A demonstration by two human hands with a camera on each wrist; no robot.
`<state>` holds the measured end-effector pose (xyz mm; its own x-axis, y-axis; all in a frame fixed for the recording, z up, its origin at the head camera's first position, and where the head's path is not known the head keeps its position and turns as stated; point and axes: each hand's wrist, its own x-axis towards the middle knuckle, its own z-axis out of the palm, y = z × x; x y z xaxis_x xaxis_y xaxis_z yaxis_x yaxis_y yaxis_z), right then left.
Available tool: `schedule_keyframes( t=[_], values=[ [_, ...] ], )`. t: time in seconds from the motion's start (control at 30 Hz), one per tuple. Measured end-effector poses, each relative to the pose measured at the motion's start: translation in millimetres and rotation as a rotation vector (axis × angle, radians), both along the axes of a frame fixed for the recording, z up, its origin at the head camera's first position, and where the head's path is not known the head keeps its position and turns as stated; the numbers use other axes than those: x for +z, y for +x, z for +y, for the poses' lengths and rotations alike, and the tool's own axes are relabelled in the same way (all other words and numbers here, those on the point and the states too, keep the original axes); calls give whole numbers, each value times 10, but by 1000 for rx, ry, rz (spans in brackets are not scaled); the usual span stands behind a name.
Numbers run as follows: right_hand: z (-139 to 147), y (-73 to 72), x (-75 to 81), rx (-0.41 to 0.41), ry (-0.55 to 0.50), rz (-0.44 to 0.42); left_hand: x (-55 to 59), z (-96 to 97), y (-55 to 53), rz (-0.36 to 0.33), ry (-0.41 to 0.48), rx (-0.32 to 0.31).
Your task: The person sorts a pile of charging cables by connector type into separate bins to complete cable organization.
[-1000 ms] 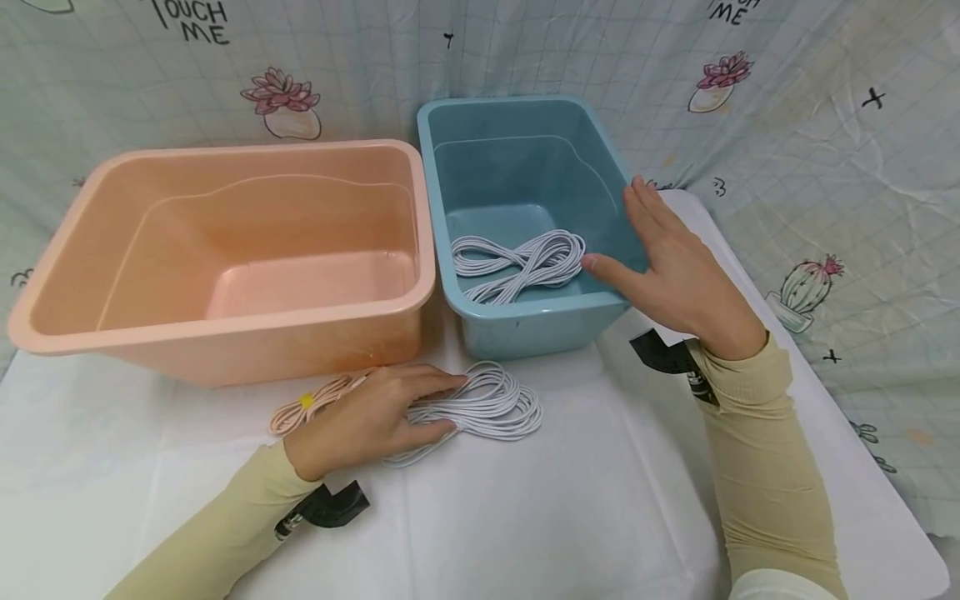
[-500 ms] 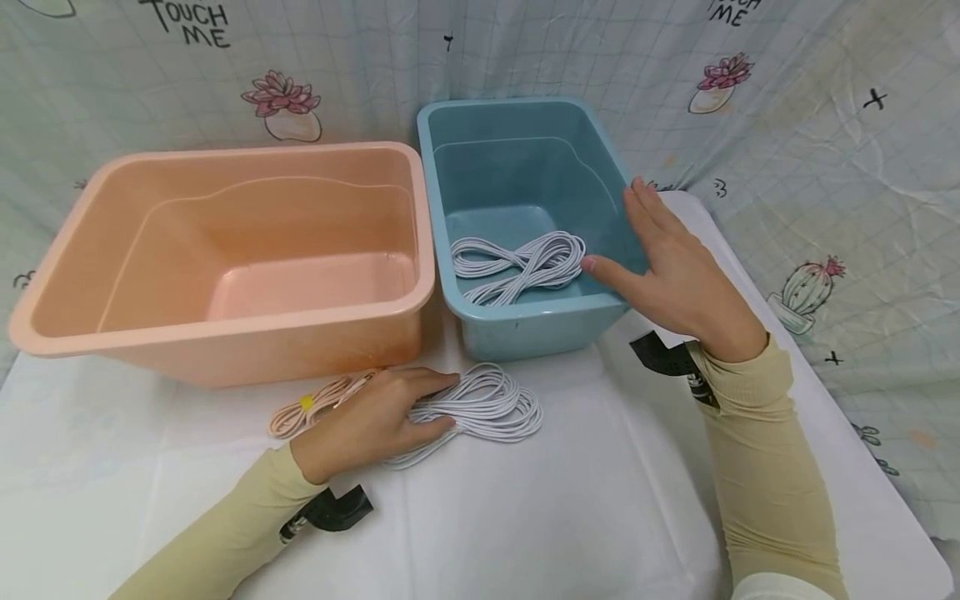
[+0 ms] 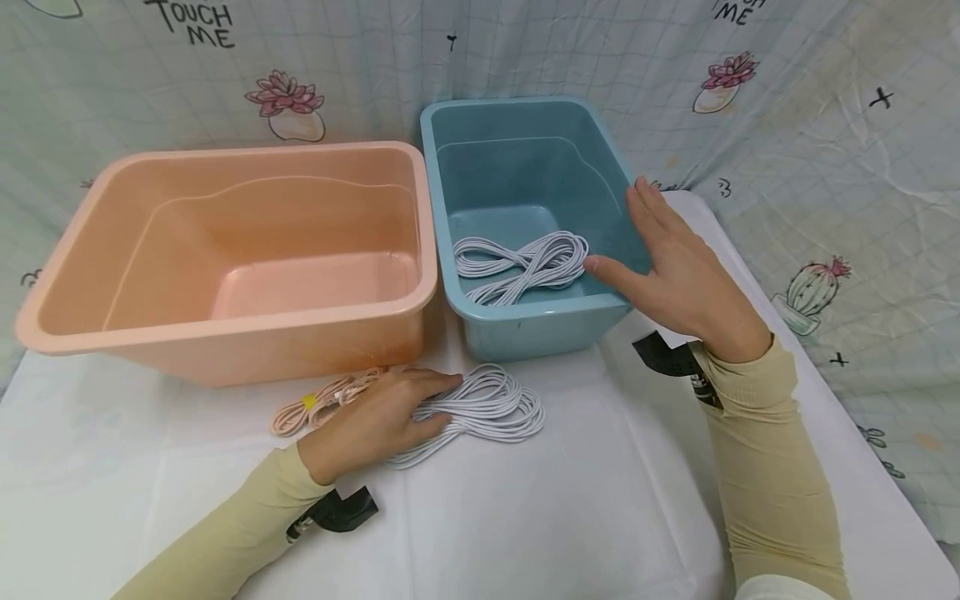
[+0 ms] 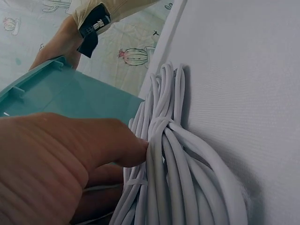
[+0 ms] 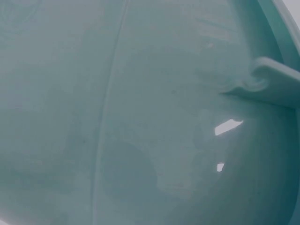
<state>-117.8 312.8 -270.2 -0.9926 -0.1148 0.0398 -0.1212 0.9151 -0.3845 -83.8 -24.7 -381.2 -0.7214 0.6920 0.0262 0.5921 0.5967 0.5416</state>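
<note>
My left hand [image 3: 378, 425] pinches a coiled white cable [image 3: 495, 408] lying on the table in front of the bins. In the left wrist view the thumb [image 4: 124, 145] presses one side of the coil's tied middle, and the other fingers lie partly hidden behind it. My right hand [image 3: 690, 283] rests at the right rim of a blue bin [image 3: 540, 333], its fingers straight and its thumb spread over the inside. Another white cable coil [image 3: 551, 260] lies inside this bin. The right wrist view shows only the blue bin wall [image 5: 140, 122], not the hand.
To the left stands a wider peach bin [image 3: 300, 342] with nothing visible in it. A peach cable coil [image 3: 296, 417] with a yellow tie lies before it, partly behind my left hand. A white cloth [image 3: 562, 517] covers the table; a patterned curtain [image 3: 510, 50] hangs behind.
My left hand has shifted very slightly to the right against the peach coil. The right hand, both bins and the cables stay in place.
</note>
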Motion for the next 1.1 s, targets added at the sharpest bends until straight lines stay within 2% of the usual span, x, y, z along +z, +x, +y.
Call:
schedule_keyframes(
  t=[0.37, 0.8, 0.93, 1.1],
  values=[
    [5, 2, -11, 3, 2, 4, 13, 9, 14, -27, -15, 38],
    [-2, 12, -12, 11, 0, 8, 24, 9, 30, 8, 13, 51],
    [-1, 11, -11, 14, 2, 7, 33, 32, 59, 31, 59, 25],
    [0, 15, -13, 12, 4, 4, 42, 60, 88, 24, 82, -7]
  ],
)
